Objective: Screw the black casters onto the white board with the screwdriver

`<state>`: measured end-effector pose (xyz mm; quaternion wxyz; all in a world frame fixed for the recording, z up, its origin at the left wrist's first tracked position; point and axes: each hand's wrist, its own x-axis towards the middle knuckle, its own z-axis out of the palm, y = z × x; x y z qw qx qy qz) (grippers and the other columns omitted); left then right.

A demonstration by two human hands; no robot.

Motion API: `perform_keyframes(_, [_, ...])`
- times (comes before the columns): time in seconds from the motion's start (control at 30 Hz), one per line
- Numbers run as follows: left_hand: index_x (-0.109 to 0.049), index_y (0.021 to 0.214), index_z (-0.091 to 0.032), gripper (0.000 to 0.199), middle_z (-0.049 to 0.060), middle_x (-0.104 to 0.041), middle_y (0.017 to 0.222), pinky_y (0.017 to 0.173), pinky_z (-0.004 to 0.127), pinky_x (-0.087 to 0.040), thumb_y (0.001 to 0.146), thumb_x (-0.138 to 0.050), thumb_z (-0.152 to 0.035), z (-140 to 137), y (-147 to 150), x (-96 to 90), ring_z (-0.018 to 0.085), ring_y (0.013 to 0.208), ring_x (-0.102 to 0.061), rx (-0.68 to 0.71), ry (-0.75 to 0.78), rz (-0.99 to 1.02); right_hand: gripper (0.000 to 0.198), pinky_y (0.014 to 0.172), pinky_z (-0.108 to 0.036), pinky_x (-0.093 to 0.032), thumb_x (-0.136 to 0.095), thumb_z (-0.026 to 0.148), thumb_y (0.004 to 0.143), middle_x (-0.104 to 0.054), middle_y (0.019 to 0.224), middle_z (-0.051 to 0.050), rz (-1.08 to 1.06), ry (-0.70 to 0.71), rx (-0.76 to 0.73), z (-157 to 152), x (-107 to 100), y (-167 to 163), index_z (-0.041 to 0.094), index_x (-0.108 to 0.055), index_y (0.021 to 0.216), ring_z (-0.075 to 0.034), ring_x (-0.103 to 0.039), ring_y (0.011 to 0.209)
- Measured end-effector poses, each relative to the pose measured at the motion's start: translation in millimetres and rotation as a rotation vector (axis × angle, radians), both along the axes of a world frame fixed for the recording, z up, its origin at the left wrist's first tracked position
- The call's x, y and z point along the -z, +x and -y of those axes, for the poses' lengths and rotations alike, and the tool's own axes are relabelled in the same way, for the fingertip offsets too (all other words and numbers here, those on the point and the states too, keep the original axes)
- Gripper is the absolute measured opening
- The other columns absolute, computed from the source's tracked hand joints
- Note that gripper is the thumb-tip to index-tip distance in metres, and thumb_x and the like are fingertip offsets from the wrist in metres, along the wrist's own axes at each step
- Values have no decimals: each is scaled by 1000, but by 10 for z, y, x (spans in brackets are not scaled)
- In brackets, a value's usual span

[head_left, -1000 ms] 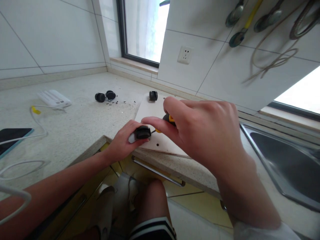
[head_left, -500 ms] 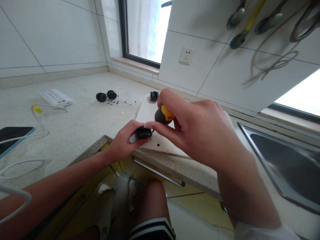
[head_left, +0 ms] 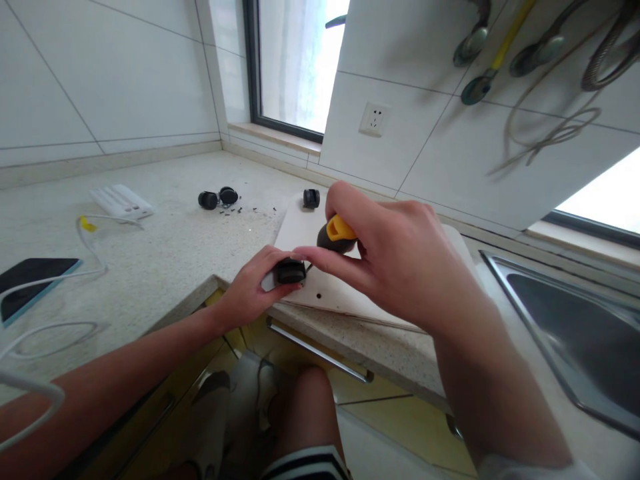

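Note:
My left hand (head_left: 255,283) is closed around a black caster wheel (head_left: 291,271) at the near left corner of a white board (head_left: 345,293). In my right hand (head_left: 395,253) is a screwdriver (head_left: 336,235) with a yellow and dark grey handle. It is tilted, and its thin shaft reaches toward the caster's right side; the tip is hidden. My right thumb lies just above the caster. A second black caster (head_left: 311,198) is at the board's far left corner. A dark hole (head_left: 319,296) shows in the board near its front edge.
Two loose casters (head_left: 219,197) and several small screws (head_left: 240,211) lie left of the board. Farther left are a white power bank (head_left: 123,202), a cable (head_left: 103,257) and a phone (head_left: 35,283). A metal sink (head_left: 575,333) is on the right. A drawer handle (head_left: 320,350) juts out below the counter.
The screwdriver handle has turned and tipped slightly to the right with my right hand. My left hand keeps its hold on the caster. The whole view has shifted a little.

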<state>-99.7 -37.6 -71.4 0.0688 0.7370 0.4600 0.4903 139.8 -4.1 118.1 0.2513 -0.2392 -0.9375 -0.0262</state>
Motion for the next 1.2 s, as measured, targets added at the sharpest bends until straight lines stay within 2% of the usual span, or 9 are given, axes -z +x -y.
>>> perform_keyframes(0.13, [-67,134,-27,37,7,-74,122,103,43,-60,101,-80,-36,-18,-53,-46,27,114,-71,21,-22,-26,51,61,-32,-21,-67,74,98,-47,61,7,-85,19,34,-68,41,-39,25,-54,92,-11,-38,53])
perform_keyframes(0.3, [-62,149,-26,61,7,-73,124,95,40,-62,95,-86,-41,-121,-258,-265,23,105,-73,73,-158,-47,43,61,-35,-33,-66,65,101,-54,65,4,-270,167,152,-114,-132,175,26,-56,90,-13,-43,54])
perform_keyframes(0.43, [-65,148,-24,48,9,-74,125,87,36,-64,103,-72,-41,-304,-540,-434,19,94,-75,-55,-149,11,37,64,-38,-36,-69,61,100,-63,75,0,-449,357,337,-143,-203,272,28,-58,89,-17,-52,61])
perform_keyframes(0.53, [-74,136,-23,35,9,-76,121,84,35,-63,106,-63,-38,-508,-861,-500,21,93,-75,-291,-193,-195,36,60,-38,-34,-72,59,97,-64,76,-1,-537,449,387,-192,-184,259,27,-58,86,-18,-51,61])
perform_keyframes(0.63, [-81,119,-18,30,14,-76,119,93,44,-62,101,-60,-28,-722,-1227,-476,26,94,-75,-522,-268,-373,36,59,-38,-34,-72,59,97,-64,75,-1,-529,441,406,-219,-157,224,27,-60,85,-17,-51,59])
perform_keyframes(0.8, [-84,114,-14,31,19,-75,121,103,48,-57,96,-61,-24,-943,-1613,-295,35,109,-72,-675,-364,-462,44,55,-36,-35,-74,69,94,-61,72,3,-554,375,384,-169,-130,177,27,-65,84,-14,-51,56])
perform_keyframes(0.9, [-86,112,-13,32,20,-74,121,100,45,-56,99,-59,-26,-1010,-1673,-205,35,109,-71,-729,-426,-483,45,59,-39,-37,-67,72,97,-58,72,4,-503,244,437,-142,-122,164,28,-65,88,-14,-51,55])
perform_keyframes(1.03, [-86,109,-12,34,21,-73,120,96,44,-56,102,-57,-28,-1054,-1683,-168,36,109,-72,-786,-472,-462,53,54,-39,-31,-68,81,90,-56,68,3,-556,259,424,-169,-129,167,28,-67,81,-13,-48,50])
perform_keyframes(1.2, [-83,105,-13,25,21,-75,125,104,46,-55,99,-62,-26,-1019,-1623,-212,37,120,-70,-817,-446,-370,47,57,-39,-31,-70,74,94,-58,77,2,-526,230,370,-193,-128,184,28,-66,86,-13,-51,58])
